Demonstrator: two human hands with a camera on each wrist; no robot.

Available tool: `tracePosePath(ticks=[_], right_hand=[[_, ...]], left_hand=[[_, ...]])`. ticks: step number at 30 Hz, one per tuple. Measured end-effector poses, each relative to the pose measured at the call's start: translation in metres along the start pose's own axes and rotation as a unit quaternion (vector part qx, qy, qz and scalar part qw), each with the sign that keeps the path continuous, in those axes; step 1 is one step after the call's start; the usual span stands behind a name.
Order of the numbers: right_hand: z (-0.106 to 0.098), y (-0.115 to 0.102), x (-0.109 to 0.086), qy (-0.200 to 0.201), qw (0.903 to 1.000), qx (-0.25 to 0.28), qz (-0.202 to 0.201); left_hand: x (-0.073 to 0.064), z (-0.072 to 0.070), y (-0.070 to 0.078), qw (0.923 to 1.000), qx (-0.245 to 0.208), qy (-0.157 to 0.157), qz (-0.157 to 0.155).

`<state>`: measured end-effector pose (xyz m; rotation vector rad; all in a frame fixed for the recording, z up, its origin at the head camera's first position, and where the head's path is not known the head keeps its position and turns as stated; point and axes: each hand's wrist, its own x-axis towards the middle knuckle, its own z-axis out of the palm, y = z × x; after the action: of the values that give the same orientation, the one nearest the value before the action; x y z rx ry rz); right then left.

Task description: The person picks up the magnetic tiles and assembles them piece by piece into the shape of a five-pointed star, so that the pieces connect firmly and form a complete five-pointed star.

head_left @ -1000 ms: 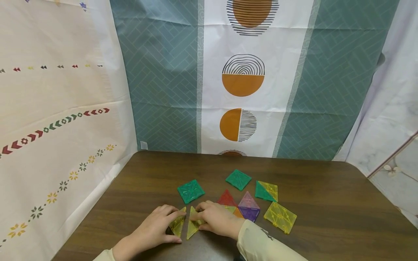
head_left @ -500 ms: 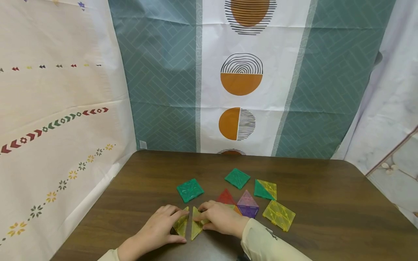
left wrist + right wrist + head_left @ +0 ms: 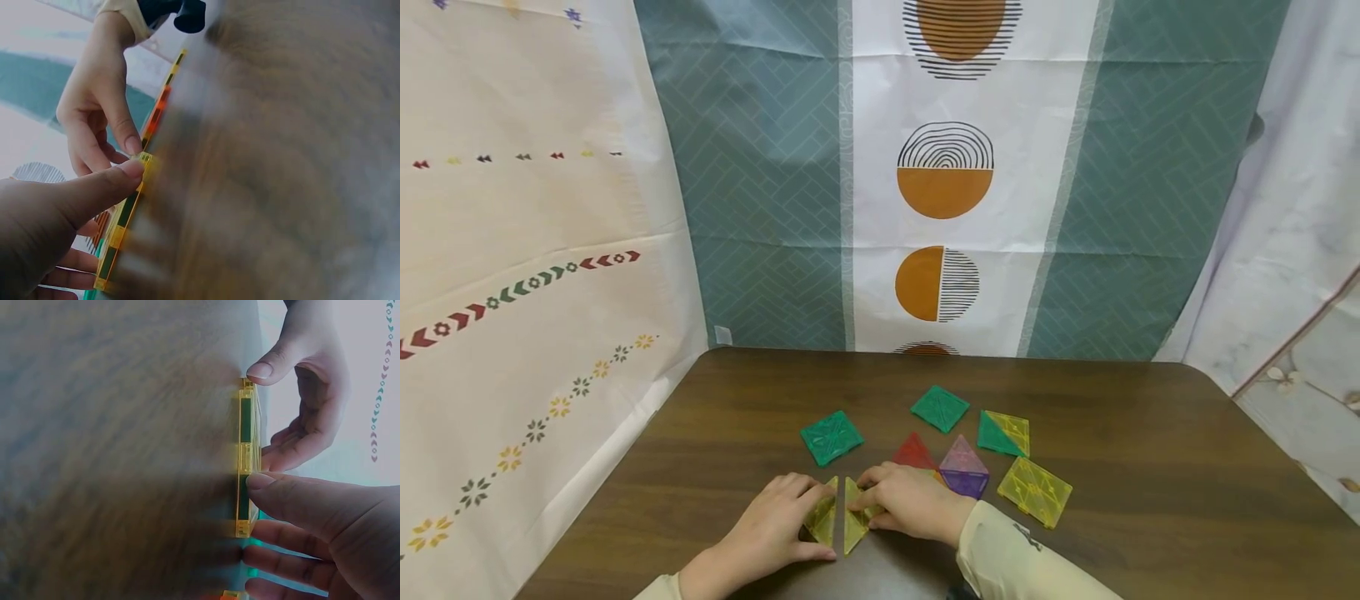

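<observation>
Two yellow triangular magnetic tiles lie side by side near the table's front edge, their long straight edges facing across a narrow gap. My left hand [image 3: 775, 521] grips the left yellow tile [image 3: 826, 527] by its edges, thumb at the near corner and index finger at the far one. The right yellow tile [image 3: 854, 533] is pinched by my right hand [image 3: 917, 504], its thumb on the near edge [image 3: 244, 494] and fingers over the other side. Part of each tile is hidden under the fingers.
Beyond the right hand lie red [image 3: 913, 451], pink [image 3: 963, 456] and purple [image 3: 964, 483] triangles, partly covered. Further off are green squares [image 3: 832, 438] [image 3: 940, 408], a green-yellow square [image 3: 1004, 433] and a yellow square [image 3: 1035, 492]. Patterned cloths [image 3: 752, 208] hang around the table.
Both hands have slid right with their yellow tiles, and the tiles' facing edges have turned nearly parallel. The right hand now covers more of the coloured triangles. The view has shifted slightly.
</observation>
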<state>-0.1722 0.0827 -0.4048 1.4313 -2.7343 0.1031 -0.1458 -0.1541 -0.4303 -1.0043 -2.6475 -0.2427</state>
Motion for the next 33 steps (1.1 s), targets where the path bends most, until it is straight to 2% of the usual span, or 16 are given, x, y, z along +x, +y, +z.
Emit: tracePosePath(ticks=[5, 17, 33], right_hand=[[0.000, 0.000, -0.001, -0.002, 1.0000, -0.005, 0.004], [0.002, 0.000, -0.002, 0.000, 1.0000, -0.004, 0.008], [0.002, -0.003, -0.003, 0.005, 0.9999, 0.002, 0.013]], left_hand=[[0.003, 0.002, 0.004, 0.9999, -0.004, 0.000, 0.010], [0.006, 0.004, 0.009, 0.9999, -0.012, -0.003, 0.006], [0.006, 0.003, 0.012, 1.0000, 0.004, 0.003, 0.007]])
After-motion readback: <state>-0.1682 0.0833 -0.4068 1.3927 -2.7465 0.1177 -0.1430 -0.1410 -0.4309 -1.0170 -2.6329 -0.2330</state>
